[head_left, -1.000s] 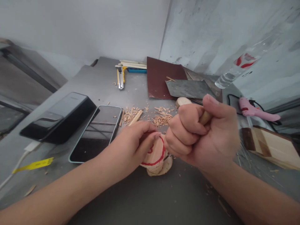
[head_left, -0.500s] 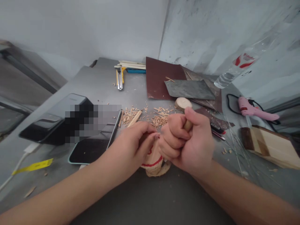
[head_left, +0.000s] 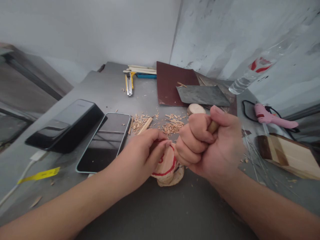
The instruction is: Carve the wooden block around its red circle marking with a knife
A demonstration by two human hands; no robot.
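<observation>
A round wood slice [head_left: 167,161] with red lines drawn on its top sits on the table in front of me, over another thin piece of wood [head_left: 176,178]. My left hand [head_left: 147,156] is closed on the slice's left side, thumb and fingers bent over its edge. To the right, my right hand [head_left: 205,143] makes a fist round a wooden tool handle [head_left: 213,127], whose rounded end shows by the thumb. The working end of that tool is hidden by the fist. The fist's lower edge is close to the slice's right rim; whether they touch I cannot tell.
Wood shavings [head_left: 172,127] lie behind the slice. A phone [head_left: 106,140] and a black device [head_left: 66,125] stand left. Farther back are a utility knife [head_left: 129,84], sandpaper [head_left: 172,83] and a smaller wood slice [head_left: 196,109]. Right: a bottle [head_left: 257,70], a pink glue gun [head_left: 273,116], a wood block [head_left: 287,155].
My right fist has shifted right with the tool handle, uncovering more of the slice's red-lined top. My left hand stays on the slice. The view has shifted slightly.
</observation>
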